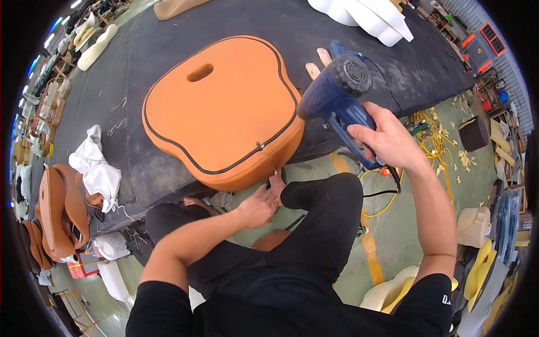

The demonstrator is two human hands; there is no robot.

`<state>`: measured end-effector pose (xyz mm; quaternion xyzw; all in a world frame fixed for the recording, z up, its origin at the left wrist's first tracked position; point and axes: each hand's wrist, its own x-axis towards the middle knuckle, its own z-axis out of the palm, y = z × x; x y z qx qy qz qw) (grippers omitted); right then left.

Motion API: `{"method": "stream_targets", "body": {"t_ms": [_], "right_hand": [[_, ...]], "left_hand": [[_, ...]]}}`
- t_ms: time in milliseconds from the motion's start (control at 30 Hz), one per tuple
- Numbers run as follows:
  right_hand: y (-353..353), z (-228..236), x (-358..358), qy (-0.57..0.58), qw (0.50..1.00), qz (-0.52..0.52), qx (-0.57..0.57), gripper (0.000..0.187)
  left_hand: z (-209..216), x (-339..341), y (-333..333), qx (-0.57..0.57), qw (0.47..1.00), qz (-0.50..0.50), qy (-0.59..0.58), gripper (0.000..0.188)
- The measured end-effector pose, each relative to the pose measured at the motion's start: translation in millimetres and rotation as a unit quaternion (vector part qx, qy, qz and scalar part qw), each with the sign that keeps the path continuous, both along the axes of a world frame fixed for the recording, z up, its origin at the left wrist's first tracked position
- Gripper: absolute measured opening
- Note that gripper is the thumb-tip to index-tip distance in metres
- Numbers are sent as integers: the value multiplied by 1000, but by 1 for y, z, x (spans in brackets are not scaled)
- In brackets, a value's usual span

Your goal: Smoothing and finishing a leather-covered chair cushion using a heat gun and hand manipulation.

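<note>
My right hand (pixel 390 139) grips the handle of a dark blue heat gun (pixel 328 92), its nozzle pointing at the right side of an orange seat cushion (pixel 222 109). The cushion is rounded, has an oval slot near its far left part, and a black zipper (pixel 193 163) runs around its edge. The zipper pull (pixel 259 146) sits at the near right edge. Just below the cushion's near side, my left hand (pixel 259 208) is held with its fingers stretched out and nothing in them. Whether its fingertips touch the cushion I cannot tell.
A black-covered worktable (pixel 157 62) carries the cushion. White cloth (pixel 96 165) lies at its left, beside brown upholstered pieces (pixel 53 208). White foam pieces (pixel 365 17) sit at the far edge. Yellow cable (pixel 435 140) and foam scraps litter the floor at right. A black cord hangs from the heat gun.
</note>
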<state>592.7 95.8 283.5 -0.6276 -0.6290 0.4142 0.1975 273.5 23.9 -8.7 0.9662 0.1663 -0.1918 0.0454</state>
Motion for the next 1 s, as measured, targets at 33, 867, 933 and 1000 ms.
{"method": "stream_targets", "body": {"t_ms": [33,867,933,1000], "right_hand": [[3,0,0,9,1000,-5,-29,27],[-23,67,-71,-71,997,26,30,34],[-20,64,-75,-22,999,27,-37,28],[-14,56,-74,-36,998,18,-52,27]], "left_hand": [[4,-11,-6,-87,990,106,-36,66],[-15,28,73,-512,179,693,-475,30],[-27,3,64,-532,240,662,-470,26],[-28,-11,52,-523,266,673,-450,23]]}}
